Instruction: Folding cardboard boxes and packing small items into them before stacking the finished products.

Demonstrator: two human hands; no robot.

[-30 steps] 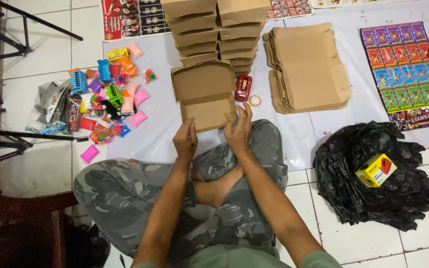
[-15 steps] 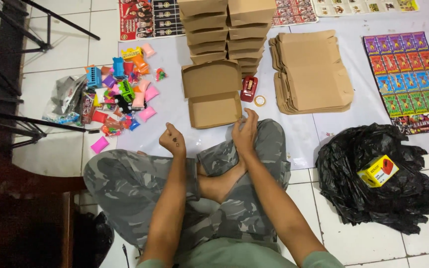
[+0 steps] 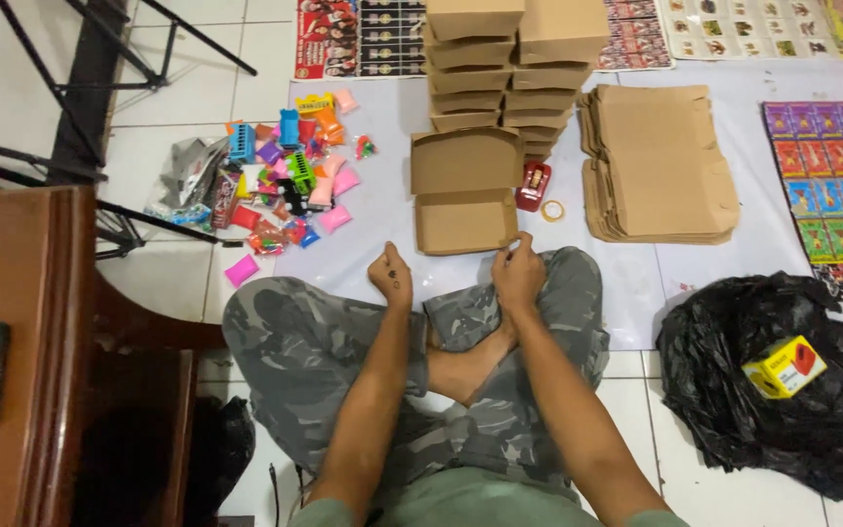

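An open brown cardboard box (image 3: pixel 465 222) with its lid (image 3: pixel 467 161) raised lies on a white sheet in front of my crossed legs. My left hand (image 3: pixel 390 276) is closed in a fist just left of the box, above my left knee, and holds nothing. On my right knee rests my right hand (image 3: pixel 519 268), fingers loosely curled, close to the box's near right corner and empty. Two stacks of closed cardboard boxes (image 3: pixel 519 59) stand behind the open one.
A pile of flat cardboard blanks (image 3: pixel 661 166) lies right of the box, with a red tape dispenser (image 3: pixel 533 185) and tape roll (image 3: pixel 552 210) between. Colourful small toys (image 3: pixel 285 176) are heaped at left. Black plastic bags (image 3: pixel 812 420) carry a yellow box (image 3: pixel 784 366). Wooden furniture (image 3: pixel 21 322) stands at left.
Both hands have let go of the open box and drawn back toward my knees. My left hand closed into a fist. The view shifted left, bringing the wooden furniture in.
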